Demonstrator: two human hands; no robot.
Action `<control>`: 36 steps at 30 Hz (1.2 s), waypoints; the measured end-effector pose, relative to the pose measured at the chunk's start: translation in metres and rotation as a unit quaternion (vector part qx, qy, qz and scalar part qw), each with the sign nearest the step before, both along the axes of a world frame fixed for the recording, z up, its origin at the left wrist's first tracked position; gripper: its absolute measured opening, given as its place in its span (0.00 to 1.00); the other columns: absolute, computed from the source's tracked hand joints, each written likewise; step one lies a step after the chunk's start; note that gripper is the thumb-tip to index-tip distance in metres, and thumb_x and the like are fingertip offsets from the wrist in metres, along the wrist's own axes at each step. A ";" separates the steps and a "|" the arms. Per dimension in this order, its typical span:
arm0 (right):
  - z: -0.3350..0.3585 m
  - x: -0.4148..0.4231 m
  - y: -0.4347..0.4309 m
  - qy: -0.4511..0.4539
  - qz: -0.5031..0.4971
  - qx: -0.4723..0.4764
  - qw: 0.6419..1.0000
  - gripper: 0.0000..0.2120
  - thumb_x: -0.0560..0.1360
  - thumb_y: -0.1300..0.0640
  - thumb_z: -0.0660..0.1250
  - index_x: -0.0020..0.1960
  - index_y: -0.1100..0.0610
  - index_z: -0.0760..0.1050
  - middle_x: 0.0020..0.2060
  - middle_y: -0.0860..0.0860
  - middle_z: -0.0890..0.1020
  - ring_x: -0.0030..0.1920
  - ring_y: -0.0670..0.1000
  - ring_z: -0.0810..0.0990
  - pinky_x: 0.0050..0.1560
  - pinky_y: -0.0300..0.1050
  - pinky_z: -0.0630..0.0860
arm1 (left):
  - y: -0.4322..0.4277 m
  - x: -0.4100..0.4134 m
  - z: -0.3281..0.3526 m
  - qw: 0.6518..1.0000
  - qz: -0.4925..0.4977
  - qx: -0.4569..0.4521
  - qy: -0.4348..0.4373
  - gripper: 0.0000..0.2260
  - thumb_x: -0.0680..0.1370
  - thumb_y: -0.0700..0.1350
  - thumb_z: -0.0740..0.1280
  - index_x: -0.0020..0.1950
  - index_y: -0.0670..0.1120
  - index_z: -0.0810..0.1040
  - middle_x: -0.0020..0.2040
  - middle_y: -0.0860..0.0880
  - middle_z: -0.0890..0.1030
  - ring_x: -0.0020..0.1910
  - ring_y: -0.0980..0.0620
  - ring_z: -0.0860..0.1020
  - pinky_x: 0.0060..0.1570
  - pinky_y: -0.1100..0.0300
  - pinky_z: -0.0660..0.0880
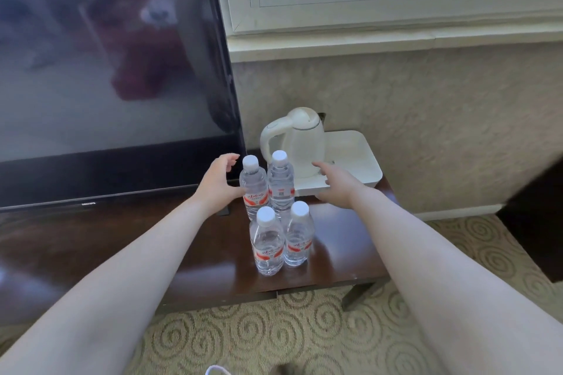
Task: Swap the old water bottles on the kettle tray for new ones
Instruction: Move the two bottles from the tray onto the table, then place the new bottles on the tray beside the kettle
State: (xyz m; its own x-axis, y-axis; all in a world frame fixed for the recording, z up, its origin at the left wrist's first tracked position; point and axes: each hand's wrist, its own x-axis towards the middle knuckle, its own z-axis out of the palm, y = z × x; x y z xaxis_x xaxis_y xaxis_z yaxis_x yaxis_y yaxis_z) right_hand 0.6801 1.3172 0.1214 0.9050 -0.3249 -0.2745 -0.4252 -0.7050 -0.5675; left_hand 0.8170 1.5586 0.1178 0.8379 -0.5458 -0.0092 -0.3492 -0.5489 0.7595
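Four capped water bottles stand on the dark desk [213, 253] at seven o'clock from the white kettle tray [362, 161]. Left hand [217, 184], fingers curled apart, nears the far-left bottle [253, 189]; right hand [338, 183], fingers spread, flanks the far-right bottle [281, 183]. Best grip the waists, lifting straight, clear of the kettle [297, 146].

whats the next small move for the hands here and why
Probably close both hands on the two far bottles. The left hand is open beside the far left bottle, and the right hand reaches in, open, near the far right bottle. All four bottles stand on the dark table, none on the white tray beside the kettle.
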 end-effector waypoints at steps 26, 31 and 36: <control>0.017 0.064 -0.009 -0.027 0.077 0.114 0.990 0.31 0.61 0.65 0.81 0.61 0.55 0.74 0.56 0.48 0.79 0.58 0.51 0.77 0.57 0.48 0.75 | -0.039 0.015 -0.002 0.984 -0.149 0.041 0.093 0.29 0.60 0.46 0.79 0.53 0.69 0.71 0.49 0.63 0.81 0.51 0.60 0.81 0.45 0.64 0.77; 0.061 0.060 -0.049 -0.035 0.120 0.090 0.988 0.30 0.58 0.59 0.83 0.56 0.48 0.77 0.55 0.47 0.82 0.57 0.51 0.79 0.59 0.49 0.77 | -0.074 0.007 0.042 0.984 -0.155 0.028 0.086 0.33 0.60 0.45 0.80 0.60 0.62 0.72 0.54 0.61 0.80 0.56 0.63 0.78 0.50 0.66 0.77; 0.095 0.053 -0.102 -0.067 0.129 0.116 0.983 0.23 0.60 0.62 0.81 0.46 0.44 0.76 0.48 0.49 0.83 0.46 0.50 0.81 0.45 0.46 0.82 | -0.127 0.007 0.082 0.986 -0.150 0.019 0.069 0.29 0.61 0.41 0.81 0.53 0.60 0.71 0.52 0.56 0.80 0.54 0.58 0.80 0.52 0.61 0.79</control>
